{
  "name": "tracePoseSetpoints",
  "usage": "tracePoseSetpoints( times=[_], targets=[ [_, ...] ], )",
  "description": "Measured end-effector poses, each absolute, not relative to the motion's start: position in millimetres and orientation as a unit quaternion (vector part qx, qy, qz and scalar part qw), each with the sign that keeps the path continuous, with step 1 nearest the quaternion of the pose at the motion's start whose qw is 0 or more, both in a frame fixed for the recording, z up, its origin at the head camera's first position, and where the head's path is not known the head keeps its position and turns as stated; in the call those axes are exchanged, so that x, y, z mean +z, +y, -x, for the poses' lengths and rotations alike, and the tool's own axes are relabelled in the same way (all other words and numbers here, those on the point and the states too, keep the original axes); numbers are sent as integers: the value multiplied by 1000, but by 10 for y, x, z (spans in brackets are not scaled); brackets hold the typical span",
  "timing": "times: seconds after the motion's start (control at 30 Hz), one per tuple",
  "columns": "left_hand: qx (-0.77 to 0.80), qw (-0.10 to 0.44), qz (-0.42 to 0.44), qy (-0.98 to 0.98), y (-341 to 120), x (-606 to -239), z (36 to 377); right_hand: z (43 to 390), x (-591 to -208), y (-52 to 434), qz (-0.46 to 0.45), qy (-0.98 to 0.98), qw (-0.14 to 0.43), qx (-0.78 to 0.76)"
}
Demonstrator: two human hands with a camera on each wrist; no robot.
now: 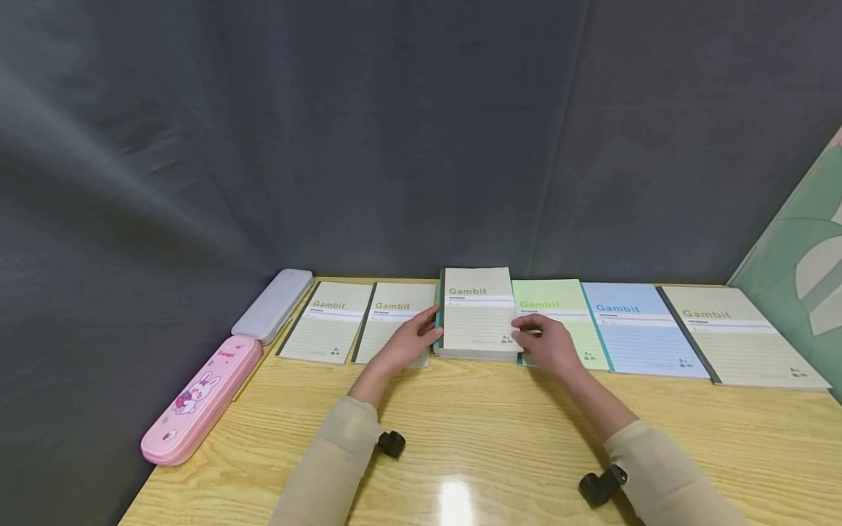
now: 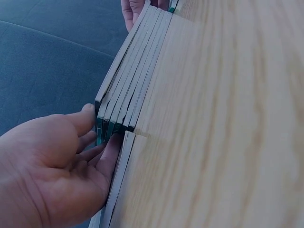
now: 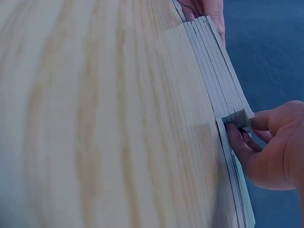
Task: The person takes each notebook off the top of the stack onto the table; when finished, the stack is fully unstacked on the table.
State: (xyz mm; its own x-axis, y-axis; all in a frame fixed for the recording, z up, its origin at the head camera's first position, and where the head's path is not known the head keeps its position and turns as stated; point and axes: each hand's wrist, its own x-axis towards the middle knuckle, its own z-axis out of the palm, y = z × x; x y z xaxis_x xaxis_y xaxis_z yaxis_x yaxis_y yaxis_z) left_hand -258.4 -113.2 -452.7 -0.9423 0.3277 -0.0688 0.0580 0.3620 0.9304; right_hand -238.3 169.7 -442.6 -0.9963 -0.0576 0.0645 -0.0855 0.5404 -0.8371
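Observation:
A stack of several Gambit notebooks point(image 1: 479, 318) lies at the back middle of the wooden table, a cream cover with a dark spine on top. My left hand point(image 1: 409, 342) holds its left side, thumb at the top edge and fingers low against the spines, as the left wrist view shows of the stack point(image 2: 132, 71). On the opposite side, my right hand point(image 1: 547, 343) pinches the right edge, thumb high and fingers below; the right wrist view shows the page edges point(image 3: 213, 66) between both hands. Teal spines show beneath the top notebook.
Left of the stack lie two cream notebooks point(image 1: 329, 321). To its right sit a green notebook point(image 1: 552, 294), a blue notebook point(image 1: 641, 332) and a larger-looking cream notebook point(image 1: 737, 336). A pink bunny pencil case point(image 1: 204, 398) and a white case point(image 1: 272, 307) line the left edge. A dark curtain point(image 1: 421, 139) hangs behind.

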Motion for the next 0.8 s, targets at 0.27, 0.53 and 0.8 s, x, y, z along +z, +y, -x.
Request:
tracePoseSetpoints(
  times=[0.27, 0.53, 0.8],
  targets=[
    [554, 119, -126, 814, -1128, -4524, 2578, 2324, -4384, 1791, -28, -817, -47, 574],
    [545, 123, -121, 820, -1127, -4501, 2557, 2266, -4413, 1897, -18, -753, -89, 652],
    [540, 123, -120, 824, -1132, -4507, 2565, 2196, -4454, 2028, -13, -737, -89, 670]
  ],
)
